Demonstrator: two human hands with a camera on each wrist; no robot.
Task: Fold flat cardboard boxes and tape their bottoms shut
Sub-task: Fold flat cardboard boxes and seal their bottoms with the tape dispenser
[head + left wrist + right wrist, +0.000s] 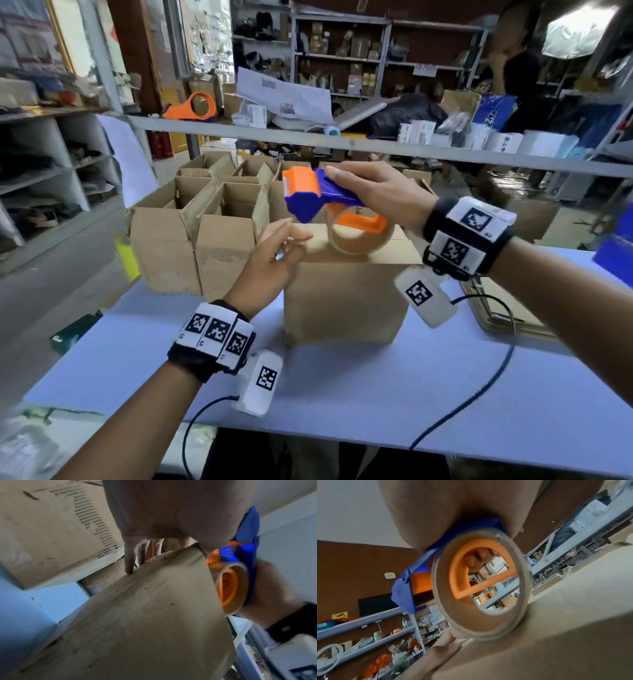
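a folded cardboard box [346,294] stands on the pale blue bench [342,394], closed flaps facing up. the right hand [373,195] grips a blue and orange tape dispenser [318,198] just above the box top, fingers curled through its handle, the tape roll [359,236] close over the flaps. the left hand [274,253] rests with loosely spread fingers against the box's upper left edge. behind stand several open boxes [205,233] in rows, and another orange dispenser [191,106] lies on a shelf.
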